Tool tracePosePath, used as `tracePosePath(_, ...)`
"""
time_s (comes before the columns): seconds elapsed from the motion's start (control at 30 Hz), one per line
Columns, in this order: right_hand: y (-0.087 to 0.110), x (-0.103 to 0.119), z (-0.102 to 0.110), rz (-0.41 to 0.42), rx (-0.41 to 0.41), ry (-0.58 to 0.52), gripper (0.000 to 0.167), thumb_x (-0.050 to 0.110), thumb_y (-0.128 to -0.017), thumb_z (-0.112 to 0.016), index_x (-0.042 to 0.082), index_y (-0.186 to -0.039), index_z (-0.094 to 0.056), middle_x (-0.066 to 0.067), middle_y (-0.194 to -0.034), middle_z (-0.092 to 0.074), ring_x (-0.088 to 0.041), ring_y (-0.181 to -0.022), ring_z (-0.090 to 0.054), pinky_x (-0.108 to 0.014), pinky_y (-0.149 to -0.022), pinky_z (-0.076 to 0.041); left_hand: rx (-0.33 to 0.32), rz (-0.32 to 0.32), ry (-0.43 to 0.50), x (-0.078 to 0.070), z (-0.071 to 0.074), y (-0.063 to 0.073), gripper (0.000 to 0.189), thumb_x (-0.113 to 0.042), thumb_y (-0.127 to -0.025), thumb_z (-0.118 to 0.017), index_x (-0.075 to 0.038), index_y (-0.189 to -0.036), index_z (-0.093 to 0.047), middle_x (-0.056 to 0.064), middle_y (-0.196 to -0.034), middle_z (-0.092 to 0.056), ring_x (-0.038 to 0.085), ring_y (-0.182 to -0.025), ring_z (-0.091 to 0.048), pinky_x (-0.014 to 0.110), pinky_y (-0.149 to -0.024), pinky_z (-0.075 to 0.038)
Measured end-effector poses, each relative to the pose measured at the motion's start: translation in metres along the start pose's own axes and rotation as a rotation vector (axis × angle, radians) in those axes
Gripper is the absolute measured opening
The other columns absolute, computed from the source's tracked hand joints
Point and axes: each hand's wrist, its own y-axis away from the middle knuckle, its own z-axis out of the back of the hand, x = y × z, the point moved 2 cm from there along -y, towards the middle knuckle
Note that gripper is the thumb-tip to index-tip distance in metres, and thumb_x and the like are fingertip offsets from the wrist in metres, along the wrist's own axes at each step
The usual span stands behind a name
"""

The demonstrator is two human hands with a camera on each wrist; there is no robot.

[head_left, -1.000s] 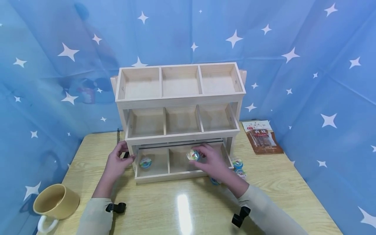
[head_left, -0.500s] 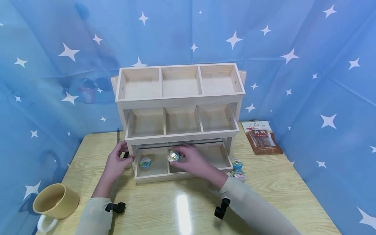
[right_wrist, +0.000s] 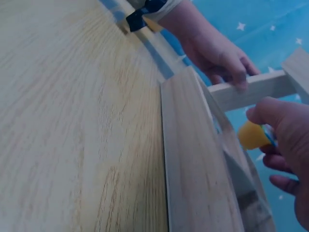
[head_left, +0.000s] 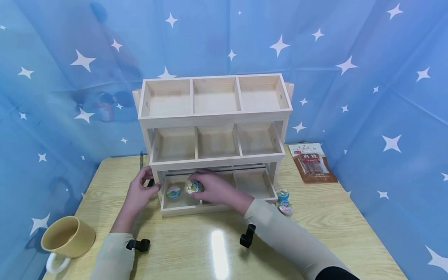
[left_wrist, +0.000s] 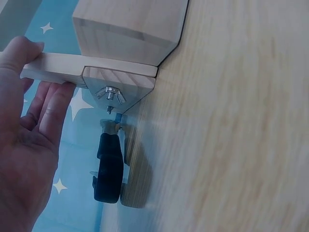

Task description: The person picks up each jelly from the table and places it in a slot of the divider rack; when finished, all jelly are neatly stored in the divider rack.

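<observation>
A pale wooden three-tier rack [head_left: 215, 121] with divided trays stands on the table. My left hand [head_left: 138, 193] grips its left side post; in the left wrist view, the thumb lies over the wooden bar [left_wrist: 60, 65] and the fingers lie under it. My right hand [head_left: 217, 189] pinches a small jelly cup [head_left: 192, 186] with a shiny lid above the bottom tray's left compartment. In the right wrist view the cup's yellow body [right_wrist: 252, 136] shows between thumb and fingers. Another jelly cup [head_left: 173, 191] with a blue-green lid lies in that compartment, left of the held one.
Several jelly cups [head_left: 285, 208] sit on the table against the rack's lower right side. A brown snack packet [head_left: 312, 164] lies behind them. At the front left stands a yellow mug [head_left: 68, 237]. A black-handled tool [left_wrist: 110, 169] rests beside the rack's left foot.
My right hand has carried the jelly cup leftward, from above the bottom tray's middle compartment to above the left one. The left hand has stayed on the post.
</observation>
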Motion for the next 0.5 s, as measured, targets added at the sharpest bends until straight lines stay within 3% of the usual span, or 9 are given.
tracePosePath(0.27, -0.012, -0.01, -0.015, 0.018, 0.061, 0.054, 0.048, 0.035, -0.098, -0.087, 0.016, -0.139, -0.073, 0.006, -0.132, -0.071, -0.014, -0.123, -0.063, -0.034, -0.113, -0.049, 0.0, -0.001, -0.004, 0.001, 0.0, 0.0, 0.061, 0.001, -0.1, -0.077, -0.007, -0.156, -0.054, 0.02, -0.136, -0.062, 0.016, -0.119, -0.058, 0.021, -0.088, -0.061)
tracePosePath(0.5, -0.017, -0.014, -0.023, 0.047, 0.104, 0.198, 0.049, 0.044, -0.099, -0.083, 0.021, -0.141, -0.074, 0.009, -0.141, -0.07, -0.014, -0.135, -0.06, -0.044, -0.126, -0.037, 0.003, -0.005, 0.001, 0.001, 0.0, 0.0, 0.059, 0.0, -0.1, -0.077, -0.007, -0.155, -0.055, 0.021, -0.136, -0.062, 0.017, -0.119, -0.058, 0.022, -0.089, -0.061)
